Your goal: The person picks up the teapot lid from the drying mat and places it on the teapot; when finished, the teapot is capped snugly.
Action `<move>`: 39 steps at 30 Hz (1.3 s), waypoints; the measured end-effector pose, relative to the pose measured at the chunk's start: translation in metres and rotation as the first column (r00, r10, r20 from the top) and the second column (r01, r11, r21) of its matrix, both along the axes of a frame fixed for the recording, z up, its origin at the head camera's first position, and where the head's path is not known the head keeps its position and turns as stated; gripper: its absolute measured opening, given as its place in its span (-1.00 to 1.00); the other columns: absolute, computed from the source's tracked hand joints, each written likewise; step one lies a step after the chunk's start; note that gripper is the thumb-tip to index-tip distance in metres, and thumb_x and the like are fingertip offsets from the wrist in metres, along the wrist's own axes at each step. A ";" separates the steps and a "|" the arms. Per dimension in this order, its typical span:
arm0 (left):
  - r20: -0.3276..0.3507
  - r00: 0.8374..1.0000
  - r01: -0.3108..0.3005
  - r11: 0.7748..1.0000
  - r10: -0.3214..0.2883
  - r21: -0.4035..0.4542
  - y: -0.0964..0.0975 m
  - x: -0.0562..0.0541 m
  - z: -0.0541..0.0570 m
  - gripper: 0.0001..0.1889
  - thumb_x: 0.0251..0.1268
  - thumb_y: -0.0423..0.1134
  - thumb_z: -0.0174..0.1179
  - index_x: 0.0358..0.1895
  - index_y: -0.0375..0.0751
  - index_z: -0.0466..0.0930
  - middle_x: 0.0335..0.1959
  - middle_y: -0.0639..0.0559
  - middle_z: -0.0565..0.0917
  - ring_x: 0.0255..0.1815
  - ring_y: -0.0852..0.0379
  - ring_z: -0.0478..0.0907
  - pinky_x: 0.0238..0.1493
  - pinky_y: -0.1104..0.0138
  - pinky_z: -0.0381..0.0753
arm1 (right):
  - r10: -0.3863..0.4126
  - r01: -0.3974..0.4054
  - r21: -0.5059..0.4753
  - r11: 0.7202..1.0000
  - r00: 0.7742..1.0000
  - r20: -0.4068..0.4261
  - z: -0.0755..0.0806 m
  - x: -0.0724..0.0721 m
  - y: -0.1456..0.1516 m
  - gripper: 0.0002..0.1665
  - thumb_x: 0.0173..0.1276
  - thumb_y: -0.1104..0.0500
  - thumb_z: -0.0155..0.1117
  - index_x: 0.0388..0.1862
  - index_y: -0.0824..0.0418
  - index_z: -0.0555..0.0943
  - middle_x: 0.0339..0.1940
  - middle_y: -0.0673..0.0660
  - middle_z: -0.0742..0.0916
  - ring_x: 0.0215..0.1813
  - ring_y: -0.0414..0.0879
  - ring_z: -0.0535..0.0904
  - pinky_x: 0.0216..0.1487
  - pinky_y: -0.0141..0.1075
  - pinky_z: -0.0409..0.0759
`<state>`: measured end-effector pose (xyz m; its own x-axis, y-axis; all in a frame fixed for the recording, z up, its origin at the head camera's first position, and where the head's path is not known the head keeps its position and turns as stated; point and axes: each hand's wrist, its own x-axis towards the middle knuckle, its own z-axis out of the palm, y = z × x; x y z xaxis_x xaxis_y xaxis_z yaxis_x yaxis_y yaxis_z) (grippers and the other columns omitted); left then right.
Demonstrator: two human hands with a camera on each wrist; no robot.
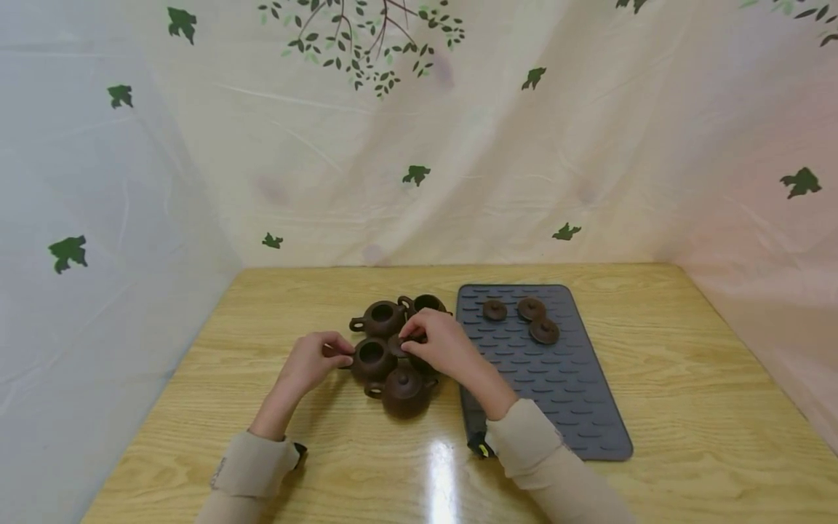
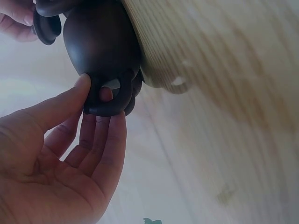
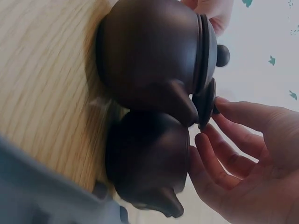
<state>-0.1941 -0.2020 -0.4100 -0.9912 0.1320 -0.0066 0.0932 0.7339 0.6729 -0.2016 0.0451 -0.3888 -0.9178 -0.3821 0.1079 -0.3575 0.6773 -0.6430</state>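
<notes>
Several dark brown clay teapots stand clustered at the middle of the table. My left hand (image 1: 313, 364) pinches the handle (image 2: 122, 95) of a lidless teapot (image 1: 364, 372) on the cluster's left side. Between finger and thumb, my right hand (image 1: 447, 348) holds a small teapot lid (image 3: 204, 105) by its knob, tilted, above the pots. Nearest the front is a teapot with its lid on (image 1: 406, 399). Two lidless teapots stand behind, one at the back left (image 1: 386, 329) and one at the back right (image 1: 428, 300). Another teapot (image 3: 149, 156) is mostly hidden by my right hand in the head view.
To the right lies a grey ridged mat (image 1: 563, 400). Three round lids rest near its far end: one at the left (image 1: 495, 311), and two touching, one (image 1: 531, 308) behind the other (image 1: 544, 332). Behind the wooden table (image 1: 674, 364) hangs a leaf-printed cloth (image 1: 458, 204).
</notes>
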 end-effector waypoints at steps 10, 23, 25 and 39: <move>0.016 1.000 -0.009 1.000 0.009 -0.006 0.001 -0.001 0.001 -0.94 0.22 -0.39 0.36 -0.28 -0.17 0.75 -0.22 -0.07 0.78 -0.22 0.07 0.71 -0.22 0.24 0.68 | 0.006 -0.006 0.015 1.000 1.000 0.018 -0.002 -0.002 -0.016 -0.86 0.37 0.08 0.38 -0.13 0.04 0.71 -0.07 0.01 0.68 -0.02 -0.07 0.63 0.00 -0.16 0.63; 0.022 1.000 -0.011 1.000 0.012 -0.012 0.001 0.000 0.003 -0.95 0.23 -0.37 0.36 -0.28 -0.16 0.75 -0.21 -0.07 0.78 -0.18 0.01 0.73 -0.20 0.20 0.69 | 0.027 -0.027 0.001 1.000 1.000 0.008 -0.010 -0.005 -0.031 -0.84 0.36 0.07 0.38 -0.12 0.03 0.71 -0.04 0.00 0.67 -0.03 -0.11 0.61 -0.01 -0.23 0.62; 0.027 1.000 -0.014 1.000 0.014 -0.015 0.001 0.000 0.003 -0.95 0.24 -0.37 0.35 -0.27 -0.16 0.74 -0.21 -0.07 0.78 -0.17 0.01 0.73 -0.20 0.20 0.69 | 0.030 -0.029 -0.007 1.000 1.000 0.006 -0.012 -0.004 -0.033 -0.84 0.36 0.08 0.38 -0.11 0.04 0.71 -0.04 0.00 0.67 -0.03 -0.11 0.61 -0.02 -0.24 0.62; 0.036 0.999 -0.011 1.000 0.011 -0.015 0.001 0.000 0.002 -0.95 0.25 -0.36 0.35 -0.25 -0.16 0.74 -0.19 -0.07 0.78 -0.16 0.00 0.73 -0.19 0.19 0.70 | 0.061 -0.062 -0.012 0.998 0.997 -0.050 -0.015 -0.007 -0.043 -0.86 0.34 0.11 0.40 -0.14 0.07 0.72 -0.06 0.02 0.69 -0.04 -0.09 0.63 0.01 -0.23 0.64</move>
